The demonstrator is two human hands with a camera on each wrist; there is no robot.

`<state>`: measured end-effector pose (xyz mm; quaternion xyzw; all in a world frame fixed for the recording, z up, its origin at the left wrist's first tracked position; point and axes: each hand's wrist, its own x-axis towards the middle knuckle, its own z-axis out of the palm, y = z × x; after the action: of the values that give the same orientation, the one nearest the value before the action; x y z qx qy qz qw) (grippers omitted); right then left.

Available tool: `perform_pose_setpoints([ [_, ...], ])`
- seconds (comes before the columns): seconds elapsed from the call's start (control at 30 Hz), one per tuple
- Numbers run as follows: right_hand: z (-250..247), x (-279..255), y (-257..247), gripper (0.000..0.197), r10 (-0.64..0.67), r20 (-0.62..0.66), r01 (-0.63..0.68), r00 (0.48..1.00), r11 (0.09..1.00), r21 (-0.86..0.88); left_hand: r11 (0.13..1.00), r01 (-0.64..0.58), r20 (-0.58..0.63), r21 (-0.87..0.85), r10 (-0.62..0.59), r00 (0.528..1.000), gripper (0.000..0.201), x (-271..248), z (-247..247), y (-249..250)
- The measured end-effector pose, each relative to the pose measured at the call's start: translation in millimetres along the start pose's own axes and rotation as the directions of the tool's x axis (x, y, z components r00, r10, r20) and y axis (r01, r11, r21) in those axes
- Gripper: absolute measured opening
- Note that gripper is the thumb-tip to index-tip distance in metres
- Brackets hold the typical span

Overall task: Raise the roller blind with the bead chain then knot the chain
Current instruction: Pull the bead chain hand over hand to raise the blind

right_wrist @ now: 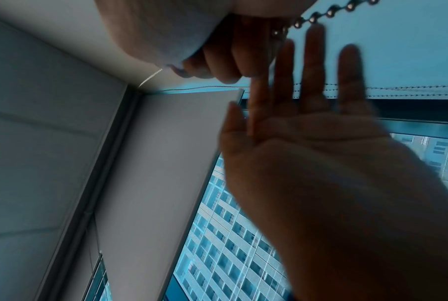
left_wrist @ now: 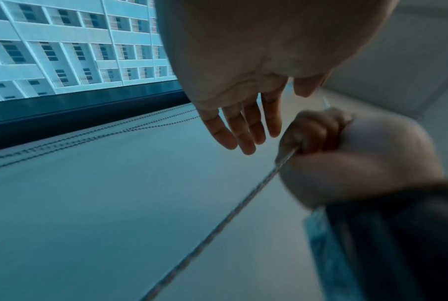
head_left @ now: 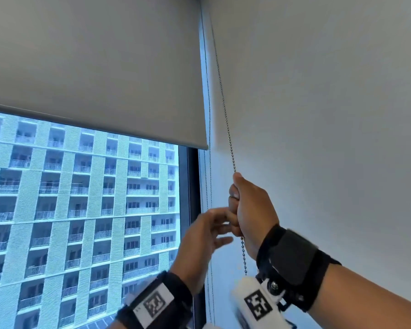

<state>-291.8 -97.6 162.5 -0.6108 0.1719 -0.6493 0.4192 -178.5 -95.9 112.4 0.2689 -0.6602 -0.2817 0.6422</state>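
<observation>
The grey roller blind (head_left: pixel 100 74) covers the upper part of the window, its bottom bar slanting down to the right. A metal bead chain (head_left: pixel 224 110) runs taut from the top down into my right hand (head_left: pixel 243 205), which grips it in a fist; a short length of chain hangs below the fist. In the right wrist view, my right hand (right_wrist: pixel 225 55) curls round the chain (right_wrist: pixel 328 12). My left hand (head_left: pixel 209 231) is blurred, fingers spread, just left of the right fist and holding nothing. From the left wrist, the left hand (left_wrist: pixel 243 126) is open beside the right hand (left_wrist: pixel 318 132).
A dark window frame (head_left: pixel 190 186) stands left of the hands, with an apartment block (head_left: pixel 81 198) outside. More thin chain strands (head_left: pixel 209 138) hang along the white wall (head_left: pixel 330 115) beside the frame.
</observation>
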Motion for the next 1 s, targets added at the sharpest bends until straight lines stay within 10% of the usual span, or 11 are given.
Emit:
perform_pose_setpoints([
  [0.13, -1, -16, 11, 0.064, 0.008, 0.061, -0.009, 0.998, 1.000, 0.011, 1.000, 0.017, 0.085, -0.011, -0.016, 0.996, 0.053, 18, -8, 31],
  [0.47, 4, -32, 17, 0.045, 0.036, 0.125, -0.049, 0.992, 0.994, 0.101, 0.978, 0.040, 0.014, -0.207, -0.038, 0.999, 0.031, 31, 12, 43],
  [0.6, -6, -31, 25, 0.046, -0.023, 0.284, 0.070, 0.959, 0.985, -0.157, 0.974, 0.001, -0.022, -0.226, -0.006, 1.000, 0.026, 27, 10, 36],
  [0.73, -31, -18, 24, 0.047, 0.173, 0.561, 0.274, 0.809, 0.734, -0.622, 0.943, 0.018, -0.119, -0.331, -0.060, 0.991, 0.026, 22, 6, 28],
  [0.87, -39, 6, 1, 0.031, 0.445, 0.535, 0.260, 0.718, 0.542, -0.799, 0.960, 0.027, -0.176, -0.279, -0.078, 0.981, 0.031, 18, 10, 21],
  [1.0, -37, 35, -27, 0.026, 0.250, 0.476, 0.184, 0.843, 0.698, -0.692, 0.963, 0.023, -0.172, -0.267, -0.072, 0.982, 0.031, 11, 18, 12],
])
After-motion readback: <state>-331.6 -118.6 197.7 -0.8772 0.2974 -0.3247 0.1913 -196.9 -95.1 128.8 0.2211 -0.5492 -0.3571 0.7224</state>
